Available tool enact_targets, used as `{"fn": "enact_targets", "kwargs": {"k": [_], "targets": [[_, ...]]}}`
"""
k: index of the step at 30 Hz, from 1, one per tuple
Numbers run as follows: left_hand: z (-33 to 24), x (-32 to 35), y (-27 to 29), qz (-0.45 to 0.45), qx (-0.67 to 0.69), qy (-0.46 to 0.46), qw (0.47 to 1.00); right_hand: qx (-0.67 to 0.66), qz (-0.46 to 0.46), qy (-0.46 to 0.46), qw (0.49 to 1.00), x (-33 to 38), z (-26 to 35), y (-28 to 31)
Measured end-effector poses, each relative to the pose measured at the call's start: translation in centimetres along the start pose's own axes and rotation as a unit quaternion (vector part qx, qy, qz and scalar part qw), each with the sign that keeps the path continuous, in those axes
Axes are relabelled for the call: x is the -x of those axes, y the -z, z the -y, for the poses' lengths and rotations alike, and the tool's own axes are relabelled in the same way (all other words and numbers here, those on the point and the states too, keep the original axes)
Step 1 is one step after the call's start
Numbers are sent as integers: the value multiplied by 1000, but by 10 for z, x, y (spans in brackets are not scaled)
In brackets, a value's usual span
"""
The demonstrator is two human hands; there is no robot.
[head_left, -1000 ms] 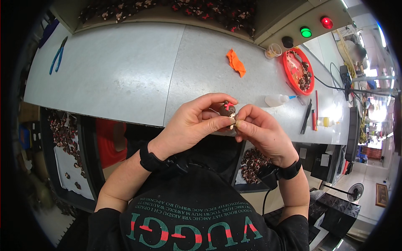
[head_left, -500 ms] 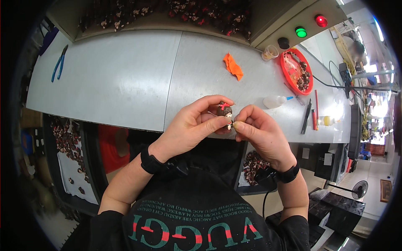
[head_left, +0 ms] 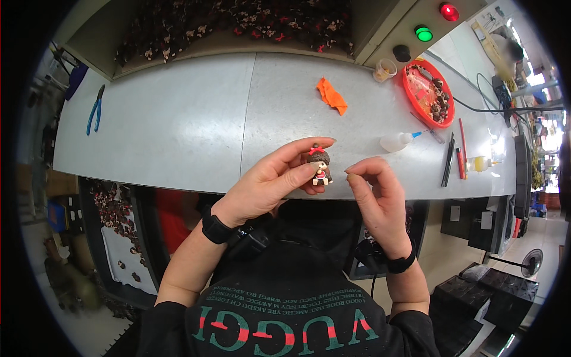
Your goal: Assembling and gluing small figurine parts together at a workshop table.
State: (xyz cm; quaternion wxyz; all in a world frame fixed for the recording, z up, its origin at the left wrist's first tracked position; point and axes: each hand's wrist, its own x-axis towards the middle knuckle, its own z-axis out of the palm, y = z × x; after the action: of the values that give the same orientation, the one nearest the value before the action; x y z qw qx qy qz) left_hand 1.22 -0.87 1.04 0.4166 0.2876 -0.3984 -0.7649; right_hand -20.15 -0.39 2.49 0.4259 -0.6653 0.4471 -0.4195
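Between the thumb and fingers of my left hand (head_left: 275, 177) is a small figurine (head_left: 319, 165) with dark brown hair, a red bow on top and red and white on its body. It is held upright near the front edge of the grey table (head_left: 172, 119). My right hand (head_left: 379, 199) is just right of the figurine, apart from it. Its thumb and index fingertips are pinched together; anything between them is too small to make out.
An orange cloth scrap (head_left: 332, 96), white squeeze bottle (head_left: 397, 141), red tray of small parts (head_left: 447, 121) and clear cup (head_left: 385, 70) lie ahead and right. Dark pen-like tools (head_left: 448, 160) are farther right, blue-handled pliers (head_left: 95, 111) far left. A shelf box (head_left: 238, 30) of figurines stands behind.
My right hand has drawn away to the right from the figurine. The figurine now shows more fully in my left hand. The whole view has shifted slightly.
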Motion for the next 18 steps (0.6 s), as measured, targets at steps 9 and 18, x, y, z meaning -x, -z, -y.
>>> {"fn": "enact_targets", "kwargs": {"k": [9,18], "targets": [[0,0,0,-3,-17,14,1000,-5,-16,67,998,-2,-9,-9],[2,2,3,-17,-27,28,999,34,-28,152,987,-1,-16,-14]]}}
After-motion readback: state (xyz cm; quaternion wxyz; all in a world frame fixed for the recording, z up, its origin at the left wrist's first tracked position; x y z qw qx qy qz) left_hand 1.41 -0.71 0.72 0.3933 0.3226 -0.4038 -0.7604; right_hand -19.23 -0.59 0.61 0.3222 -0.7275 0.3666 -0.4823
